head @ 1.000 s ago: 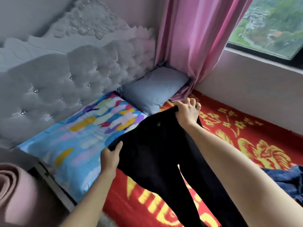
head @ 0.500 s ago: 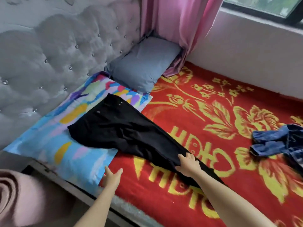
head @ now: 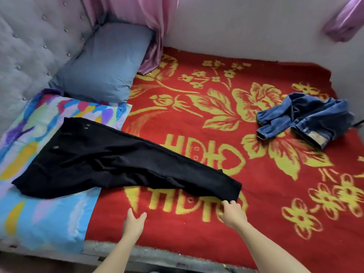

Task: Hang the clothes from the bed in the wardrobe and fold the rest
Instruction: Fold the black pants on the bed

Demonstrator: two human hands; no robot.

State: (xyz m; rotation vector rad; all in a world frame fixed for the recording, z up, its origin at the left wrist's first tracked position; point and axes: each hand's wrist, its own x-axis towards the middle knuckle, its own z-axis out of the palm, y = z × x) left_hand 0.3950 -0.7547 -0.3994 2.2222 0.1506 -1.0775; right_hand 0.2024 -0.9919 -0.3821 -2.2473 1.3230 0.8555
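Black trousers lie flat on the bed, the waist on a colourful pillow at the left and the legs stretched right over the red and yellow blanket. My right hand is at the leg hems with curled fingertips pinching the lower corner of the cloth. A little below the trousers, my left hand hovers over the blanket with relaxed fingers and holds nothing. Crumpled blue jeans lie on the blanket at the far right.
A grey-blue pillow leans against the tufted grey headboard at the back left. A pink curtain hangs into the back corner beside a pale wall. The bed's grey front edge runs below my arms.
I held the trousers up by the waist, then laid them down on the pillow and blanket. My right hand slid along the leg to the hems; my left hand let go.
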